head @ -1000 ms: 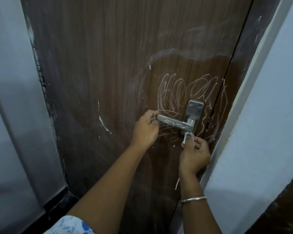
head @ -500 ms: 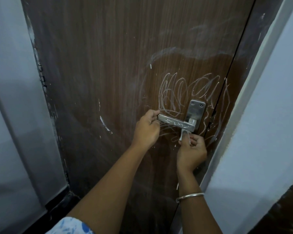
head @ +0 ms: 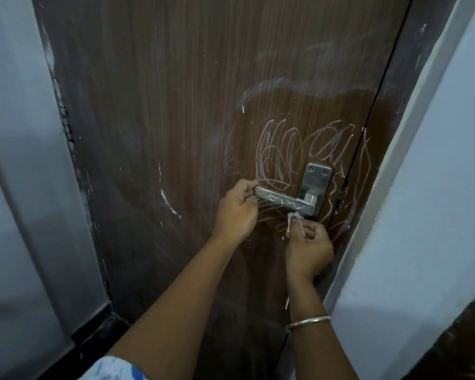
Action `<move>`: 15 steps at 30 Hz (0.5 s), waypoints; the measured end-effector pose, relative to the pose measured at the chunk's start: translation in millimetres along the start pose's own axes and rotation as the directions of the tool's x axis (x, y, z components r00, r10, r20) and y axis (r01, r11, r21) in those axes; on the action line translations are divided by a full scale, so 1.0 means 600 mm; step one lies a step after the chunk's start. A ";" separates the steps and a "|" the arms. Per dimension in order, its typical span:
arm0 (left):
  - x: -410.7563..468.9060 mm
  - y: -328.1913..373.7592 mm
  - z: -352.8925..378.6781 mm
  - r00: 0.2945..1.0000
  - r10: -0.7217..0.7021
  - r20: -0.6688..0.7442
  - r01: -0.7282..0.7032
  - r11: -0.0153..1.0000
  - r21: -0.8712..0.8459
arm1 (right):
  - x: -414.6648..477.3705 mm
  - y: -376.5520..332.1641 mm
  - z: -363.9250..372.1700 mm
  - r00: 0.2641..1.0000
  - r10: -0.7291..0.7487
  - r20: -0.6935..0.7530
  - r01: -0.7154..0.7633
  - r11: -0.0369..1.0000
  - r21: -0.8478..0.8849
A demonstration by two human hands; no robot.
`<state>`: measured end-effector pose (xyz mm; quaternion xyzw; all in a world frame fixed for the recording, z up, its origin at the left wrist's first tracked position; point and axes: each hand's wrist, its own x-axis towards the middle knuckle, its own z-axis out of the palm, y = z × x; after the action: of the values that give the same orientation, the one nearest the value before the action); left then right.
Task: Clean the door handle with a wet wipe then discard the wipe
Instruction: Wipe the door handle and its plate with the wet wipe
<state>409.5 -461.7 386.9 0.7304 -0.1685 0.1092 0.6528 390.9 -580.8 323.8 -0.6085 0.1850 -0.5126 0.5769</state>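
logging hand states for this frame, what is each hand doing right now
Left hand: grips the free end of the door handle.
Right hand: pinches the wet wipe, held up at the handle's underside.

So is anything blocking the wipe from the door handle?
Nothing visible. The right hand holds the wipe just under the door handle; the left hand grips its far end, clear of the wipe.

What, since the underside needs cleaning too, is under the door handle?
A white wipe, pinched by the right hand, sits under the handle near its pivot. The left hand covers the free end.
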 end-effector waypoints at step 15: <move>0.001 -0.003 0.000 1.000 -0.004 0.007 0.004 1.000 -0.024 | -0.010 -0.009 -0.041 0.995 0.083 -0.053 -0.082 0.996 0.037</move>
<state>410.7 -461.3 385.3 0.7233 -0.1708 0.1034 0.6610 365.9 -587.0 321.5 -0.5761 0.2168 -0.5078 0.6027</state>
